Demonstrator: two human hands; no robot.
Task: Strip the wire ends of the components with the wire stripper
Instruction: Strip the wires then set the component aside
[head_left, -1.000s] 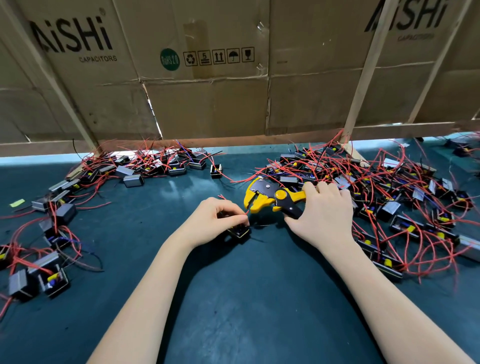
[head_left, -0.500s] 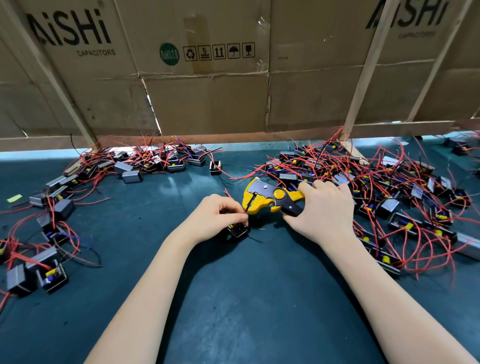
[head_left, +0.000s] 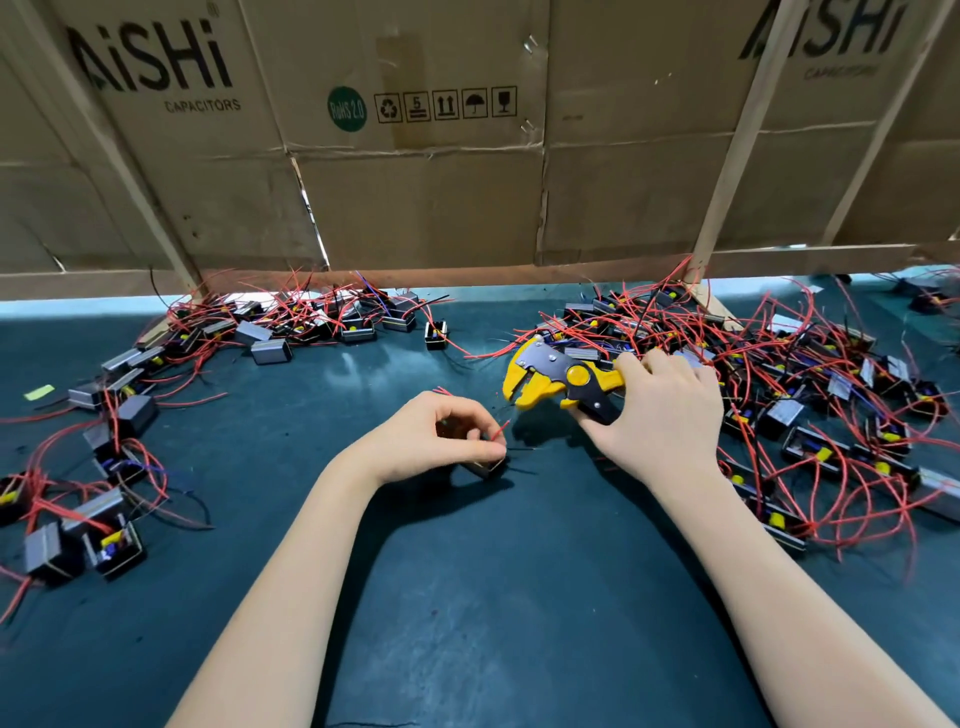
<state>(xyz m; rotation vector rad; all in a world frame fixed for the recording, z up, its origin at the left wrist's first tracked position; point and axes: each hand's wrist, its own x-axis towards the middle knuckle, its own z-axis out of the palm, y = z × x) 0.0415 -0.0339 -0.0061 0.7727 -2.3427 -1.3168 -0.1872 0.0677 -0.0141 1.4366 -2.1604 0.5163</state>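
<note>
Your left hand (head_left: 431, 441) pinches a short red wire (head_left: 500, 430) between thumb and fingers (head_left: 488, 448), with a small dark component (head_left: 485, 467) under them on the table (head_left: 467, 597). Your right hand (head_left: 660, 415) curls around the handles of the yellow wire stripper (head_left: 550, 379), its mouth open just beside the wire tip. Heaps of red-wired components lie to the left (head_left: 119, 426) and right (head_left: 805, 405).

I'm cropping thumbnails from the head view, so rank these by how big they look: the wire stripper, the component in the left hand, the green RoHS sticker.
1. Wire stripper, clearly largest, partly covered by the right hand.
2 and 3. Green RoHS sticker and component: unsure, since the left hand hides most of the component.
</note>
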